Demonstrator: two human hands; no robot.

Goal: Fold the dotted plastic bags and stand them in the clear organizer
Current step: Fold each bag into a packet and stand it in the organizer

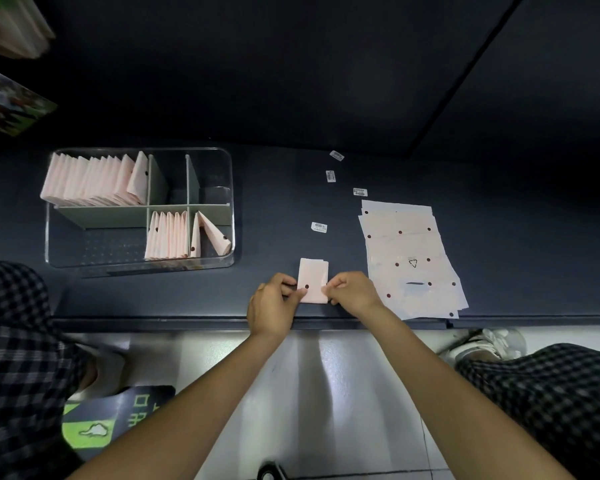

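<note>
A: Which step is the person doing at this moment?

B: The folding, I think, and it is close to finished. One folded bag lies flat on the dark table, near the front edge. It is already a small pink rectangle with one dark dot showing.

A: How do the hands hold it?

B: The left hand pinches the left edge with curled fingers, and the right hand pinches the right edge in the same way. Both grip the near half of the bag.

A: Is there one more fold to make?

B: I cannot tell. Its size looks similar to the folded bags in the clear organizer, so I judge it is ready or almost ready.

A: What does the next move need?

B: The bag must be lifted without opening, carried left, and stood on its edge. The near-right compartment holds only two leaning bags, so it has room. The far-left row looks full. The hand should keep the layers pressed, because thin plastic probably springs open.

A: And after?

B: The stack of flat bags waits just right of the right hand.
</note>
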